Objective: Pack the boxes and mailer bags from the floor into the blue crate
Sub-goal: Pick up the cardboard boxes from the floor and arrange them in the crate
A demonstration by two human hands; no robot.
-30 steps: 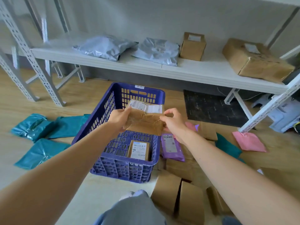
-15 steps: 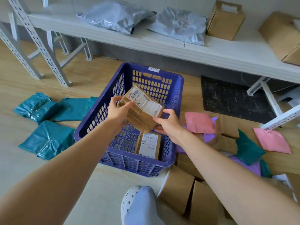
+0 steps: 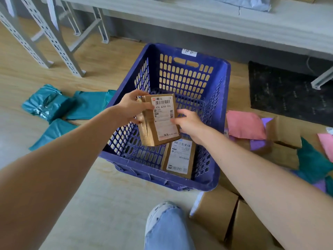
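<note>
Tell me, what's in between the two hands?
A brown cardboard box with a label. The left hand grips one side, the right hand holds the other, over the blue crate. The head view shows it.

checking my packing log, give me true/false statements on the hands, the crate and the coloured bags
1. The left hand and right hand hold a labelled box above the blue crate. True.
2. The crate is empty. False: a second box lies label-up in its near right corner.
3. On the floor left of the crate lie teal mailer bags. True.
4. The pink bag is inside the crate. False: the pink mailer bag lies outside, to the crate's right.
</note>
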